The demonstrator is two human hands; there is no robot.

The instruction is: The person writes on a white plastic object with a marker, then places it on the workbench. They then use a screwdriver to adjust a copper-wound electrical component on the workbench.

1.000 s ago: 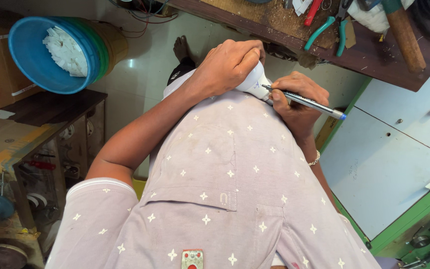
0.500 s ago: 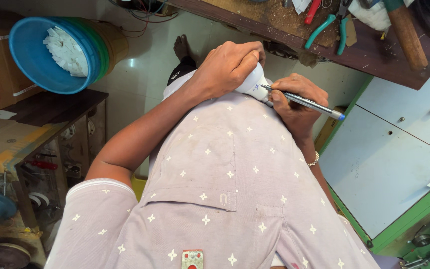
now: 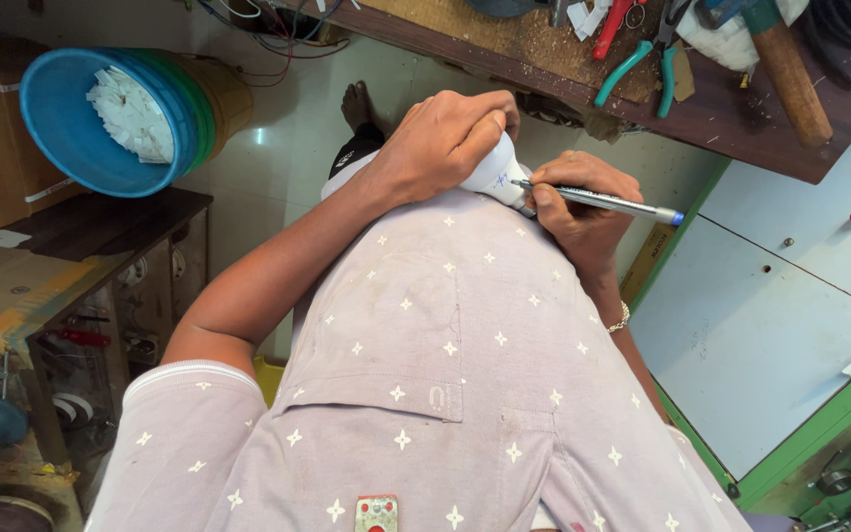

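A: Where do you have the small white bulb-shaped plastic piece (image 3: 497, 169)?

B: Pressed against your chest, on the pale star-patterned shirt (image 3: 445, 374). Your left hand (image 3: 440, 143) is wrapped closed around its upper end.

A: And your other hand?

B: Your right hand (image 3: 583, 202) pinches a slim silver pen with a blue cap end (image 3: 598, 200), tip touching the white surface. I'd judge you're marking it. The next stroke calls for a steady grip, so the rounded piece can't roll. The dark wooden desk (image 3: 504, 44) lies beyond.

A blue tub (image 3: 61, 128) of white scraps is sitting at the left; green-handled pliers (image 3: 642, 64) and a wooden-handled hammer (image 3: 790, 69) are lying on the worktop (image 3: 504, 44).
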